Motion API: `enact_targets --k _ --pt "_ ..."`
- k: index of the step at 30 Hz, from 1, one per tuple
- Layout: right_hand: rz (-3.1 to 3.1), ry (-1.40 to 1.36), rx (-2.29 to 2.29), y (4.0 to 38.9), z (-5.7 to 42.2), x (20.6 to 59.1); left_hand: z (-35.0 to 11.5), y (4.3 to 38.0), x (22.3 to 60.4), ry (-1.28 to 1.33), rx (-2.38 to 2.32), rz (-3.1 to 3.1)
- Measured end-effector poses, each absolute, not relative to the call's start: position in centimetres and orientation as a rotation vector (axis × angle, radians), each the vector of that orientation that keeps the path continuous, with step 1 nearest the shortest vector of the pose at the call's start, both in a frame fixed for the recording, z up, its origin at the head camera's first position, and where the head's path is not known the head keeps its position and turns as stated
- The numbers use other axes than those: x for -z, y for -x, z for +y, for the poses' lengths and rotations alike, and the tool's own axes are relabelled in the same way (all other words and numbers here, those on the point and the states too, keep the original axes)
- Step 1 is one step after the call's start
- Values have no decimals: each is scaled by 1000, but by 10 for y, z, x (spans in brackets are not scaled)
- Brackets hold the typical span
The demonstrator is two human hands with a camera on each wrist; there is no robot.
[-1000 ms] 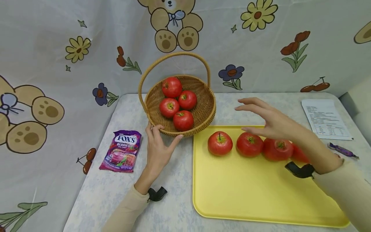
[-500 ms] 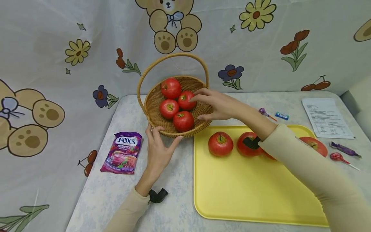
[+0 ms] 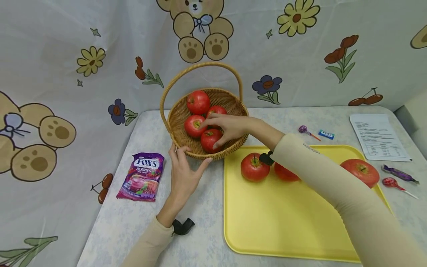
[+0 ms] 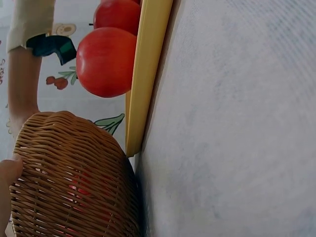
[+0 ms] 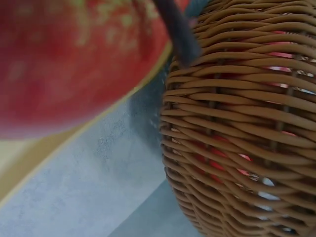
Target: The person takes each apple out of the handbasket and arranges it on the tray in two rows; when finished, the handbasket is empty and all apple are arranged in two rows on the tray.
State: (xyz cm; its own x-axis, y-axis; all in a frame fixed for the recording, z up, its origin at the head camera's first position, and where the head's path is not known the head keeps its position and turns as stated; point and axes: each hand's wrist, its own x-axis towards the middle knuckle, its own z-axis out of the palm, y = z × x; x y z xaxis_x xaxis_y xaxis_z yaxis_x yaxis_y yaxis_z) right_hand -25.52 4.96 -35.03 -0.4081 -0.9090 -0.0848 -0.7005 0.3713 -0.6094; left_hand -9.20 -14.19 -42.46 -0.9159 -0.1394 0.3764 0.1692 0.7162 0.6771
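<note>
A wicker basket (image 3: 230,99) with a tall handle stands tilted toward me in the head view, several red apples (image 3: 198,102) inside. My left hand (image 3: 184,176) holds its front-left rim, with fingers at the edge and the thumb along the front. Inside the basket, my right hand (image 3: 231,128) has its fingers and thumb curled round the front apple (image 3: 208,141), partly covering it and the apple behind. In the left wrist view, the left thumb (image 4: 9,170) lies against the basket's woven side (image 4: 74,163). The right wrist view shows the basket's outside (image 5: 237,123); the right hand is hidden there.
A yellow tray (image 3: 283,222) to the right bears more apples (image 3: 255,167), partly covered by my right sleeve. A purple candy bag (image 3: 141,177) lies left. Lollipops (image 3: 393,182), wrapped candies (image 3: 399,173) and a printed paper (image 3: 380,137) lie right. A patterned cloth hangs behind.
My right hand has moved left from above the tray into the basket and lowered onto the front apple. My left hand keeps its place on the rim.
</note>
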Motion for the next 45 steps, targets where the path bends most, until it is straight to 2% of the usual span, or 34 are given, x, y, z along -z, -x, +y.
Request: enact_targets --k 7,28,37,45 --pt "2199 1299 586 265 40 360 -141 91 425 23 1062 -2524" --pt "2240 1361 457 267 30 369 -142 91 425 12 1037 -2518" --pt "2303 1420 716 265 55 341 -141 90 423 18 1053 -2521" --pt "2337 1411 944 249 96 305 -143 91 424 17 1050 -2522"
